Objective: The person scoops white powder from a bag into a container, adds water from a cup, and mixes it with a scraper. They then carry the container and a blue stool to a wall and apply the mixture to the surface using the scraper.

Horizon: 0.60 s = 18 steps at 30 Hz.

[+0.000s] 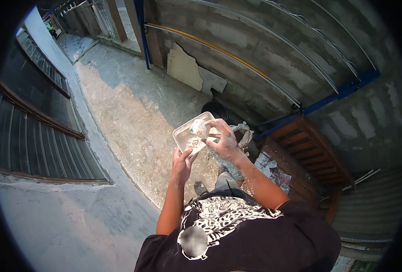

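Observation:
A shallow white rectangular tray [181, 135] is held up in front of my body, with whitish smears on its inside. My left hand [182, 162] grips its near edge, the thumb lying over the rim. Over the tray's right side, my right hand [223, 141] has its fingers closed round a pale rounded object [200, 128] with small green and coloured marks; what it is I cannot make out. White powder or paste coats the fingers of my right hand and spots the forearm.
Below lies a rough concrete floor [128, 113]. A black bucket [215, 109] and a crumpled whitish bag [243, 136] are beyond the tray. At right are a brown wooden slatted bench [312, 158] and a block wall with pipes; louvred windows [38, 140] line the left.

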Each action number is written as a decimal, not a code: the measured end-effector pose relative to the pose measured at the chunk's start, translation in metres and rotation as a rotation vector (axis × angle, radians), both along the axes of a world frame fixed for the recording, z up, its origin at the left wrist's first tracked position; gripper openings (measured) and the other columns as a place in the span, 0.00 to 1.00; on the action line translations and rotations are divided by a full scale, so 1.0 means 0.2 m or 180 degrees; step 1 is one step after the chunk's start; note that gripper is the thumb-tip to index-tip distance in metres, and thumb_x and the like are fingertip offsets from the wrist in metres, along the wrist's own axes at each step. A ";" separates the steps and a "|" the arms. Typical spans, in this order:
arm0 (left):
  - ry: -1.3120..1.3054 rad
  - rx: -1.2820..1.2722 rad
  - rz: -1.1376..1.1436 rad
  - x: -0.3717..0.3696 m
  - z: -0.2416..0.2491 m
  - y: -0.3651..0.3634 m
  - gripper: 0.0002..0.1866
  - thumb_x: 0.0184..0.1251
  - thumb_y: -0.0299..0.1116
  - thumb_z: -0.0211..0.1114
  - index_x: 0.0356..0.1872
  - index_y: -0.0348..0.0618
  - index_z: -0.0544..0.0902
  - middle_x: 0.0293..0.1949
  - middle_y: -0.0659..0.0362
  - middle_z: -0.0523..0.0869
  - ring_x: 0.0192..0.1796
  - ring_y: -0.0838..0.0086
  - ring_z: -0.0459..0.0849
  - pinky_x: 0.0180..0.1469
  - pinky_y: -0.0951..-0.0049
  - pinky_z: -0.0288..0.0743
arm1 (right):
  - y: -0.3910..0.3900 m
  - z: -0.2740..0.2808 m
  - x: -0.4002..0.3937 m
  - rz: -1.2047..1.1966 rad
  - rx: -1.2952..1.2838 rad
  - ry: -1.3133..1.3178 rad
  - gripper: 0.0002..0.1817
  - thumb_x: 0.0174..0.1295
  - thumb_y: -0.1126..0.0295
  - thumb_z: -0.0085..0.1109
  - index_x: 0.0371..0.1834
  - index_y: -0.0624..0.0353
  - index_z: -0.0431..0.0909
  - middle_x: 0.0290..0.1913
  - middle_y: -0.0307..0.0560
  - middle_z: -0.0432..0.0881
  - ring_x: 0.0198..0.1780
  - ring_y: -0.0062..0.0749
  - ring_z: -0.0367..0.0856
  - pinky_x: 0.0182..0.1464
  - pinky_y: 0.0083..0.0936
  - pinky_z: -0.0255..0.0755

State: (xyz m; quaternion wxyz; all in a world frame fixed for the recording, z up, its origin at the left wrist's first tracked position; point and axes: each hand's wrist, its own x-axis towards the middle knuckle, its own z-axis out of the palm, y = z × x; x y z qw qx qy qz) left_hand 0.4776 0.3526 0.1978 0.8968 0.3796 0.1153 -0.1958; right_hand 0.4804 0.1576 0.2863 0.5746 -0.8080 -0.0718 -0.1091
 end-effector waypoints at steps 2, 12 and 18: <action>0.0151 -0.0226 -0.0053 0.01 -0.05 -0.03 0.29 0.69 0.23 0.62 0.70 0.39 0.65 0.64 0.50 0.79 0.64 0.62 0.81 0.67 0.62 0.77 | -0.04 0.00 0.01 -0.0173 0.0456 0.0156 0.27 0.56 0.81 0.71 0.60 0.62 0.73 0.57 0.44 0.72 0.63 0.32 0.76 0.61 0.31 0.83; 0.0439 -0.0134 0.0014 0.07 -0.19 -0.26 0.27 0.69 0.22 0.64 0.68 0.38 0.66 0.64 0.49 0.78 0.65 0.63 0.80 0.70 0.66 0.75 | -0.50 -0.22 -0.11 -0.1178 0.1825 0.0662 0.27 0.58 0.75 0.73 0.60 0.59 0.72 0.54 0.46 0.78 0.59 0.32 0.78 0.64 0.32 0.75; 0.0637 -0.0123 -0.0109 0.16 -0.37 -0.36 0.27 0.69 0.21 0.63 0.68 0.37 0.66 0.64 0.49 0.78 0.65 0.63 0.80 0.69 0.66 0.75 | -0.70 -0.56 -0.25 -0.1965 0.2275 0.0769 0.25 0.62 0.75 0.68 0.60 0.59 0.68 0.54 0.46 0.77 0.55 0.30 0.81 0.58 0.31 0.79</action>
